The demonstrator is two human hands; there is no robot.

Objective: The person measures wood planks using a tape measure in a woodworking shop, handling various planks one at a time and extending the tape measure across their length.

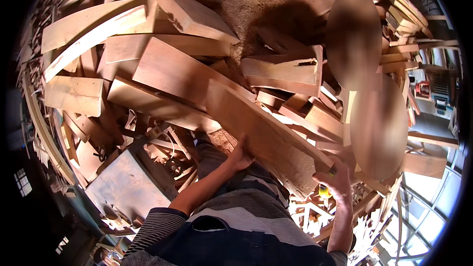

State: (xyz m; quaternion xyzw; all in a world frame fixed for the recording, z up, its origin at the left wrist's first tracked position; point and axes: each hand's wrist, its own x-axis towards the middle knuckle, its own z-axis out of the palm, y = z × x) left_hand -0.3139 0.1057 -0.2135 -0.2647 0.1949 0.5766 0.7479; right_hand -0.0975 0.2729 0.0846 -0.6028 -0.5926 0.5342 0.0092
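A long, thick wooden plank (266,138) slants in front of me, from the middle of the pile down to the right. My left hand (240,157) is closed on its near long edge, the thumb up against the wood and the other fingers mostly hidden. By the plank's right end, my right hand (337,182) curls around a small yellow tape measure (324,191), largely covered by the palm and fingers. Behind the held plank, another wide plank (170,71) lies tilted on the heap.
Loose boards and offcuts are heaped all around, with a hollow-ended block (283,71) beyond the plank. A grey metal box-shaped surface (125,182) stands at my left. Sawdust (246,0) covers the ground at the far middle. Two blurred patches hide part of the right side.
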